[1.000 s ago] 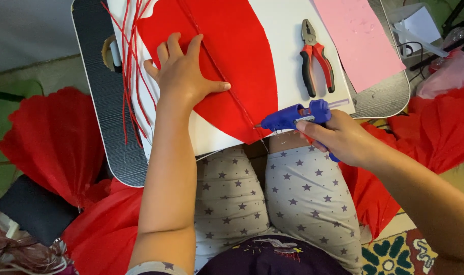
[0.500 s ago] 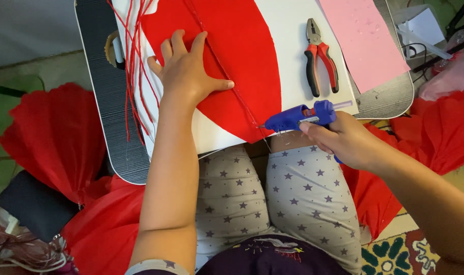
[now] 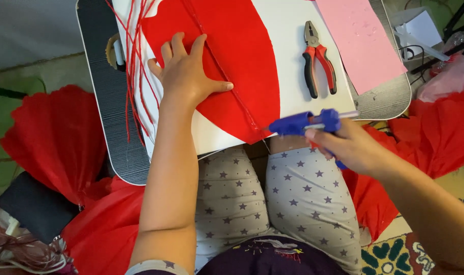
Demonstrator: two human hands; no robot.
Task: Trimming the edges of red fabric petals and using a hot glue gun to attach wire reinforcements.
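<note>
Your left hand (image 3: 188,76) lies flat, fingers spread, pinning the red sheet (image 3: 232,56) on the white board (image 3: 288,61); it grips nothing. Your right hand (image 3: 346,147) is closed round the blue glue gun (image 3: 306,122), nozzle at the sheet's lower tip, beside the thin rod (image 3: 227,76) running along it. Risks: left thumb lies near the rod's line, so hot glue could reach skin if the nozzle travels up. Loose red strings (image 3: 132,66) could catch in wet glue. Pliers (image 3: 318,58) lie apart, no hazard. The board overhangs your knees; leaning hard may tip it.
</note>
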